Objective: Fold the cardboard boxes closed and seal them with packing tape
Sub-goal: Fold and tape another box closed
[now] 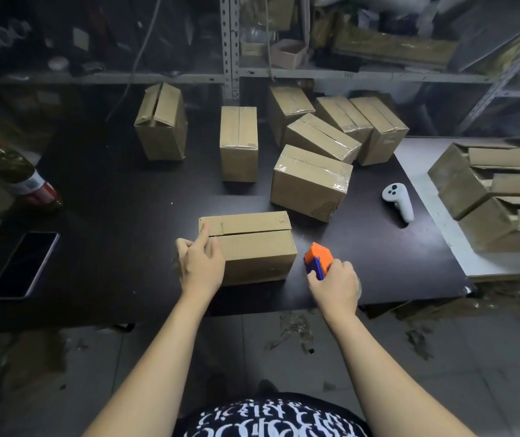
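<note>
A brown cardboard box (252, 244) lies near the front edge of the black table (110, 200), its two top flaps folded shut with a bare seam between them. My left hand (200, 263) holds the box's left end, fingers curled over the top edge. Just right of the box, my right hand (334, 287) grips an orange and blue tape dispenser (317, 258) that rests on the table. Behind it lie several taped boxes (310, 181). Two more boxes (239, 143) stand upright further back.
A white controller (399, 197) lies at the right of the table. A phone (25, 263) and a red-capped bottle (15, 171) are at the left. Open cardboard boxes (492, 197) are stacked on a white surface at far right. Metal shelving runs along the back.
</note>
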